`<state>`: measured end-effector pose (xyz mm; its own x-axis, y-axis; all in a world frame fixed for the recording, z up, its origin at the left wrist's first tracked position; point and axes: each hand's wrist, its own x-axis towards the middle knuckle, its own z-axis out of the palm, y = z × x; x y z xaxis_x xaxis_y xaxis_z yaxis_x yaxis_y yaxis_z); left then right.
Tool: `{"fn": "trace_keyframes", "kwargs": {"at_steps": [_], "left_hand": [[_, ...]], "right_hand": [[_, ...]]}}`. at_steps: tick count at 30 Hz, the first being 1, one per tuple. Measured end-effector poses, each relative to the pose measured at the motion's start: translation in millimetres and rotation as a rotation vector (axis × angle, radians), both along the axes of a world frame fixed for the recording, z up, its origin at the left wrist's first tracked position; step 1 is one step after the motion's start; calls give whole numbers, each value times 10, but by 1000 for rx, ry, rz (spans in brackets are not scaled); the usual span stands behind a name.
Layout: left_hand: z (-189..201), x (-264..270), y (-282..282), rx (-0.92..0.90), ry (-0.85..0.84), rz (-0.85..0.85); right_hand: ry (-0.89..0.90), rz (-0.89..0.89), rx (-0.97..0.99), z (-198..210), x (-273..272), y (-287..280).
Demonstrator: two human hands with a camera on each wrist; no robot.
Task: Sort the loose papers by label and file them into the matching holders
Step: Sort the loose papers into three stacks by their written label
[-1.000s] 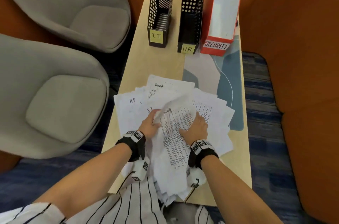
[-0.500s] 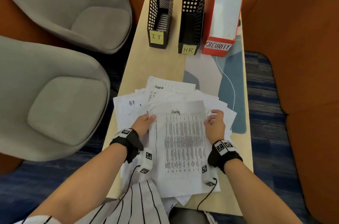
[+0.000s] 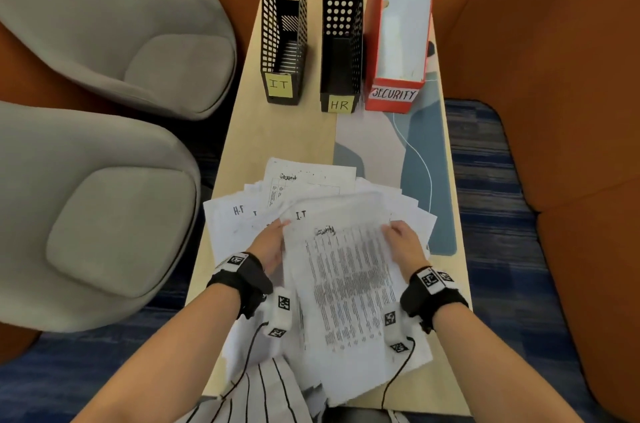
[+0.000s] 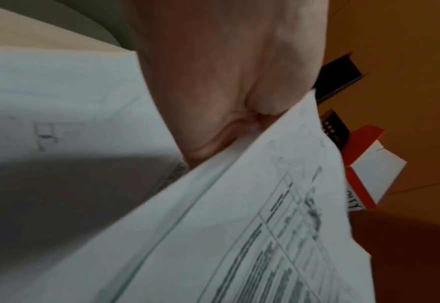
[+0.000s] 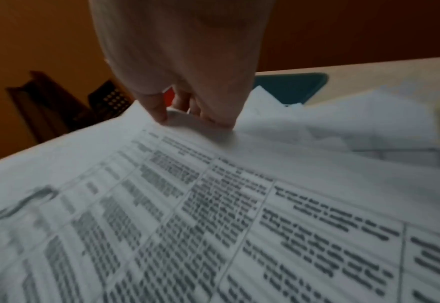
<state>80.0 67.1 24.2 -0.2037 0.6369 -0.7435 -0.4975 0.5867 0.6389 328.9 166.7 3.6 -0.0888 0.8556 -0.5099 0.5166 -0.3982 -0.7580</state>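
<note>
Holding one sheet [image 3: 346,284] marked Security, the left hand [image 3: 268,246] and right hand [image 3: 403,242] pinch its two sides above the pile [image 3: 311,187]. Sorting seems barely begun: most papers lie loose, and the red Security holder [image 3: 398,41] waits far off.

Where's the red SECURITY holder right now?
Head view: the red cardboard SECURITY file holder stands at the table's far end, rightmost in the row, right beside the black perforated HR holder.
</note>
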Motion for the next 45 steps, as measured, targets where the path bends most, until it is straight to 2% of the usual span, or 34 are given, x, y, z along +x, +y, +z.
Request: {"fn": "trace_keyframes", "kwargs": {"at_steps": [4, 6, 8, 10, 12, 14, 17, 21, 26, 30, 35, 36, 38, 40, 43, 45], "left_hand": [[77, 75, 120, 30, -63, -23], [76, 115, 118, 30, 67, -217], [9, 155, 131, 23, 309, -406], [-92, 132, 138, -58, 564, -345], [-182, 42, 89, -172, 661, -177], [-277, -16, -10, -273, 638, -184], [-337, 2, -167, -358, 561, -285], [-312, 68, -341, -334, 519, -368], [-295, 291, -713, -372, 436, -540], [-424, 378, -976, -346, 357, -599], [-573, 435, -1028, -345, 361, -840], [-735, 405, -1045, -332, 361, -885], [-694, 383, -983, -293, 371, -927], [-420, 392, -826, -201, 356, -809], [-239, 319, -523, -74, 192, -555], [-121, 214, -302, -37, 131, -463]], "right_hand": [[-140, -59, 121, 56, -140, 182], [-147, -72, 183, 112, -125, 323], [-86, -46, 146, 142, -90, 415], [-24, 79, -29, 129, -37, 403], [-234, 370, -40, -35, 39, 356], [-445, 570, -1, -155, 37, 296], [-606, 775, -47, -211, -43, 195], [-680, 891, -64, -166, -5, 24], [-682, 899, -73, -131, 184, -369], [-695, 899, -54, -78, 421, -772], [-696, 848, -83, -44, 733, -1191], [-680, 824, -98, -12, 774, -1214], [-641, 742, -92, 53, 798, -1164], [-547, 592, -85, 96, 739, -977], [-337, 377, -134, 125, 552, -635], [-255, 265, -137, 125, 389, -480]]}}
